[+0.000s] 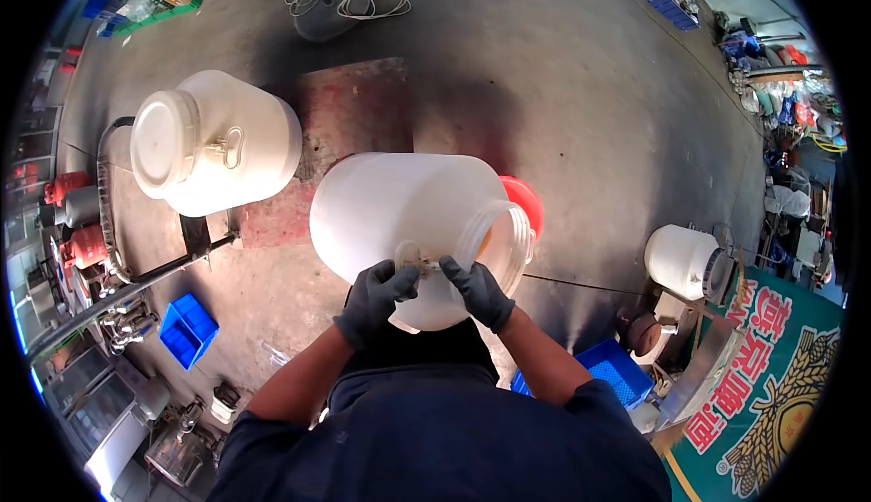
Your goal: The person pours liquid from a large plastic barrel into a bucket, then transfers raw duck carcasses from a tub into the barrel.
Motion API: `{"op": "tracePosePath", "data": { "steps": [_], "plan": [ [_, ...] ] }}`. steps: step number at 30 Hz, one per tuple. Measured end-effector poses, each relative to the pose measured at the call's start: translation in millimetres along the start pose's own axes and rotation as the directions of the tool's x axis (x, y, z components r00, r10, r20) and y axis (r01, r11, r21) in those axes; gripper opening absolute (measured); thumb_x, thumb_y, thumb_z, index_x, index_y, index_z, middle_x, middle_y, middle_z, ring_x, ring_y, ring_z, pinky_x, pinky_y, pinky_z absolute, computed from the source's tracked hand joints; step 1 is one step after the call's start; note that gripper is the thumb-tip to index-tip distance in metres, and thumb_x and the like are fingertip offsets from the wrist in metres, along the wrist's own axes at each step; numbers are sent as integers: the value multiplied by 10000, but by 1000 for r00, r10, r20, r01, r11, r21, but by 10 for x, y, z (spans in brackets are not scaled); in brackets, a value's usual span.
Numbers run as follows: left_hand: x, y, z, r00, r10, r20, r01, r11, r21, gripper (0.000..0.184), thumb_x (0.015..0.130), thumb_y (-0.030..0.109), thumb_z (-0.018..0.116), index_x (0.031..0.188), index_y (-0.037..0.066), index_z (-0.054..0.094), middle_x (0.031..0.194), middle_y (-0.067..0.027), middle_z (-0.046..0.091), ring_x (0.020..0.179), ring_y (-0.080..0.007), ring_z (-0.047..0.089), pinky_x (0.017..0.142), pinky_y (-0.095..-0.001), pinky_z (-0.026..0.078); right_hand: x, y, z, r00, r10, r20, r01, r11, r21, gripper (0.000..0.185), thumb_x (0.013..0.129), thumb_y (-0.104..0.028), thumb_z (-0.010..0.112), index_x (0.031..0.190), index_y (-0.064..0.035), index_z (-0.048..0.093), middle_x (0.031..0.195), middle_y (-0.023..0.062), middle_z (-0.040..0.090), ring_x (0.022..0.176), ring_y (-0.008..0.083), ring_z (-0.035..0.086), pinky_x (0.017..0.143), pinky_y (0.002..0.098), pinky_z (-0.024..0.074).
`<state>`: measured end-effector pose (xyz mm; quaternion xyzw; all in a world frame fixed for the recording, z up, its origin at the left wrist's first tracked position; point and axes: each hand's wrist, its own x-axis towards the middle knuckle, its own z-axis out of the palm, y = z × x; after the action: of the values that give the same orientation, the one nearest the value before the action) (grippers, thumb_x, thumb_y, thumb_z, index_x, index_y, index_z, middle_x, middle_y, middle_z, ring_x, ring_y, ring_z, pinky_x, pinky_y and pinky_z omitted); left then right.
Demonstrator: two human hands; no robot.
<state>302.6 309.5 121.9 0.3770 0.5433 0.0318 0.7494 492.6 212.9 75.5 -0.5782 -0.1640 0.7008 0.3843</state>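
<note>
Just beyond the person's torso, the large whitish translucent plastic barrel (390, 198) lies on its side, long axis running left to right, its open threaded neck (504, 243) towards the right. The dark-gloved left hand (381, 291) and dark-gloved right hand (478, 293), fingers partly curled, meet its near side by a small pale plastic handle (408, 252), the right nearer the neck; whether either grips firmly, I cannot tell

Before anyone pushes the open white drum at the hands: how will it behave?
The open white drum would probably roll sideways, given its rounded body. Its surface looks smooth and evenly curved, so likely stiff, perhaps slippery. Weight unclear: inside mostly hidden.
</note>
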Motion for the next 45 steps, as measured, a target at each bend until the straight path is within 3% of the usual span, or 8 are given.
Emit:
{"op": "tracePosePath", "data": {
  "steps": [8, 10, 12, 15, 22, 25, 28, 45],
  "plan": [
    [586, -693, -1058, 785, 449, -426, -266, 866, 423, 348, 883, 238, 730, 1137, 10, 665, 960, -71, 697, 882, -129, 625, 811, -281, 505, -16, 111, -217, 992, 68, -109, -85, 983, -163, 291, 915, -111, 722, 1122, 75, 638, 1030, 81, 683, 926, 146, 640, 851, 293, 545],
    [1241, -1247, -1789, 684, 496, -535, -131, 805, 578, 436, 903, 288, 691, 1234, 13, 615, 1158, -171, 646, 1064, -282, 611, 932, -372, 480, -56, -60, -184, 988, 76, -135, -90, 990, -105, 276, 906, -116, 737, 1090, 75, 661, 1015, 73, 696, 932, 135, 635, 839, 292, 539],
    [1946, -1877, -2493, 728, 216, -650, 26, 940, 341, 585, 937, 458, 612, 1330, 28, 556, 1318, -182, 582, 1161, -284, 567, 998, -391, 441, -87, 18, -270, 995, -28, -92, 10, 982, -189, 233, 908, -103, 733, 1063, 64, 682, 1001, 64, 707, 934, 121, 631, 818, 291, 535],
    [2424, -1805, -2704, 831, -323, -452, 265, 946, -190, 641, 985, 583, 451, 1308, 45, 583, 1262, -100, 622, 1107, -204, 579, 944, -332, 459, -60, 52, -272, 987, 81, -137, -104, 980, -172, 226, 904, -98, 732, 1074, 45, 687, 1001, 66, 714, 917, 118, 637, 795, 288, 534],
    [2501, -1362, -2458, 968, -162, -190, 122, 970, -209, 636, 1019, 589, 371, 1287, 67, 615, 1200, -63, 681, 1054, -181, 641, 915, -311, 499, -121, 109, -301, 964, 87, -250, -145, 964, -223, 298, 859, -103, 779, 1105, 22, 667, 981, 58, 716, 895, 107, 636, 776, 285, 536],
    [2599, -1400, -2502, 986, -159, -55, 149, 978, -148, 641, 1051, 535, 277, 1427, 54, 471, 1355, -75, 580, 1208, -180, 561, 1040, -306, 427, -150, 307, -349, 910, 357, -211, -232, 859, 456, 340, 843, -122, 800, 1123, 11, 661, 981, 50, 715, 895, 98, 634, 770, 278, 539],
    [2697, -1559, -2609, 974, -223, -38, 207, 946, -250, 701, 1010, 626, 339, 1382, 70, 550, 1284, -85, 648, 1157, -204, 616, 1016, -323, 465, -212, 290, -321, 964, 64, -259, -160, 915, -371, 374, 828, -141, 819, 1131, 8, 658, 991, 47, 711, 887, 95, 636, 761, 271, 543],
    [2772, -2187, -2807, 984, -158, 84, 177, 783, -597, 689, 1003, 632, 306, 1439, 130, 487, 1356, -85, 592, 1181, -311, 584, 996, -456, 486, -124, 25, -315, 908, -26, -419, -52, 983, -174, 409, 876, -200, 773, 1188, 22, 628, 1027, 100, 707, 914, 145, 623, 834, 324, 520]
  ]
}}
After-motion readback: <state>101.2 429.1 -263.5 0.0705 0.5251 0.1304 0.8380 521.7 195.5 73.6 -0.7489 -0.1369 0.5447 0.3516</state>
